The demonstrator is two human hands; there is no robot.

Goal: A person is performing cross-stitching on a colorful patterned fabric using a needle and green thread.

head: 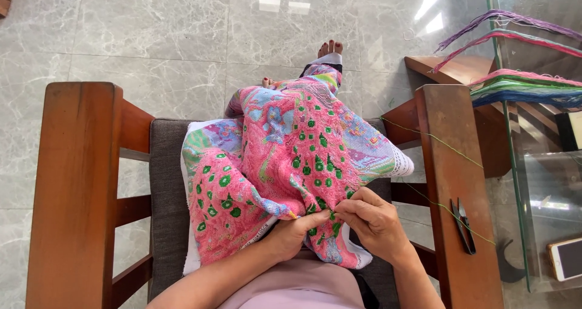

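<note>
We note both forearms bare from elbow to wrist, with no sleeve reaching them. The left hand (pixel 290 236) and right hand (pixel 377 221) carry no gloves, rings, watch or bracelets that we can make out. Fingernails look short and unpainted. The torso wears a plain, pale pinkish-lilac garment (pixel 297 288) of smooth fabric. Bare toes (pixel 330 47) show beyond, with dark red polish on the nails; no footwear.
</note>
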